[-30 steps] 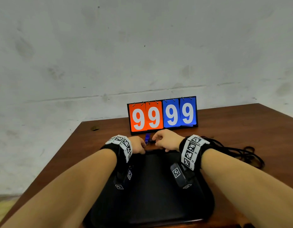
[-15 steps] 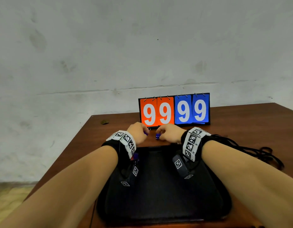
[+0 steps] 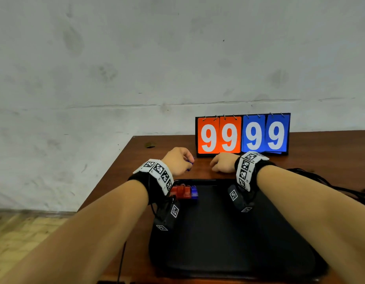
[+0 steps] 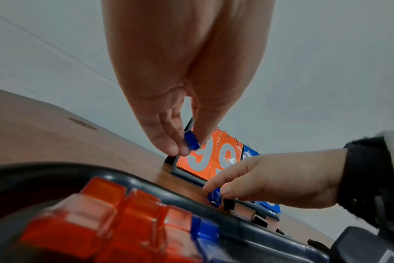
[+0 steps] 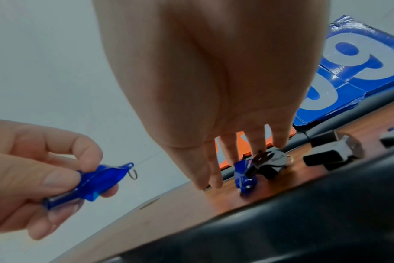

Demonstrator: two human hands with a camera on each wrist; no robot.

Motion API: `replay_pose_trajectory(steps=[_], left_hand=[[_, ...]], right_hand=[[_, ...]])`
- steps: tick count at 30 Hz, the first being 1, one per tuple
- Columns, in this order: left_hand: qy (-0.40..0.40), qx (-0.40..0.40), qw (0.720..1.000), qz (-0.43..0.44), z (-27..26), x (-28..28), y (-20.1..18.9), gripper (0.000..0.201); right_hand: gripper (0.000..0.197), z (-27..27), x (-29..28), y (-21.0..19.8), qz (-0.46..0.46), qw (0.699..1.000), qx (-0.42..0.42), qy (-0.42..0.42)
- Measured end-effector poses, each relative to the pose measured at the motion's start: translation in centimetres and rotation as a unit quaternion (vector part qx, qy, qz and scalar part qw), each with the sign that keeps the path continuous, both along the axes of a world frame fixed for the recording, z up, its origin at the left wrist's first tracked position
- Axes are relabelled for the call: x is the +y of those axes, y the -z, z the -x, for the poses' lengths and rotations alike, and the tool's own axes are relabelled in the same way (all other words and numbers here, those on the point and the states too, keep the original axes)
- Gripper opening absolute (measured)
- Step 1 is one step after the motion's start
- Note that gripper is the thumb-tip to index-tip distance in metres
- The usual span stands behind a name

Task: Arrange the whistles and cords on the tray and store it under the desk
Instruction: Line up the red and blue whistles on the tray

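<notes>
So far, only a small part of the arranging appears done: a short row of red whistles (image 3: 180, 191) with one blue whistle (image 3: 194, 192) at its end is lined up in the far left corner of the black tray (image 3: 238, 242), the rest of which is bare. Another blue whistle (image 5: 97, 181) is pinched between thumb and fingertips of the left hand (image 3: 178, 161), held clear of the desk (image 3: 320, 148). A further blue whistle (image 5: 244, 178) on the desk just beyond the tray is touched by the nearly straight fingers of the right hand (image 3: 223, 162); whether it is gripped cannot be told. Beside it, black whistles (image 5: 333, 153) remain untouched, and the black cords (image 3: 341, 187) lie right of the tray. Storing under the desk is judged well off.
</notes>
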State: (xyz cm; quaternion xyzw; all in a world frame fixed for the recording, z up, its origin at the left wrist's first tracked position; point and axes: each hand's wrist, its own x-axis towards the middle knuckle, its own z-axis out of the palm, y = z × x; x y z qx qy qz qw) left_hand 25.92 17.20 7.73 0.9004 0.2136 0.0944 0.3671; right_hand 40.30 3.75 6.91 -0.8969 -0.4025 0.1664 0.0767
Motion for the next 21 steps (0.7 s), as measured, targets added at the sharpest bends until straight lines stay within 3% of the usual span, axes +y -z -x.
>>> replay_pose_trajectory(steps=[7,21], left_hand=[[-0.024,-0.041,0.997,0.067,1.0,0.0,0.2,0.008],[-0.081,-0.076,0.987,0.119,2.0,-1.7,-0.1,0.019]], right_hand=[[0.025,-0.1,0.4,0.6,0.016,0.999,-0.034,0.025],[0.025,1.1,-1.6,0.5,-0.022,0.999,-0.025,-0.025]])
